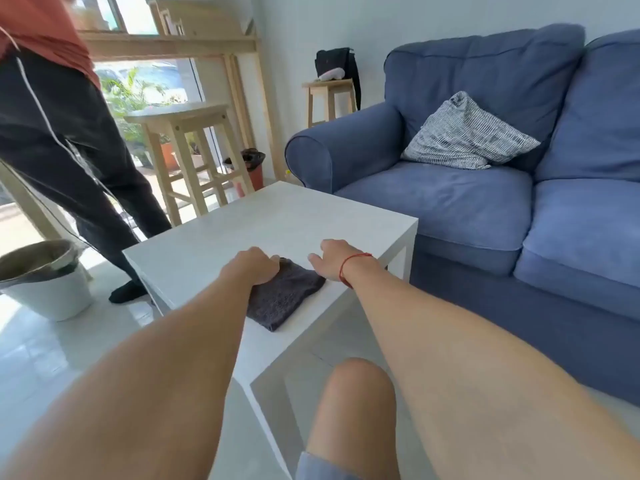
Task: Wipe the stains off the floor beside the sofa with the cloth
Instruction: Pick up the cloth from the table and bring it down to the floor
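Your left hand (254, 266) sits just below the centre of the frame, fingers curled down onto the far left corner of the dark grey cloth (284, 296), pressing or pinching it; how firm the grip is, you cannot tell from here. The cloth lies folded on the near part of the white counter (277, 220), reaching from under that hand toward the lower right. Your right hand (332, 259), with a red string at the wrist, rests spread and loose on the counter just to the right of the cloth, its thumb close to the cloth's right corner, holding nothing. The blue sofa (485, 202) fills the right of the frame, a striped cushion (464, 135) leaning in its corner. The pale tiled floor (52, 348) shows at lower left, with a white bucket (48, 289) at the left edge. Another person's dark trouser legs (79, 150) stand at upper left, beside a wooden stool (187, 150).
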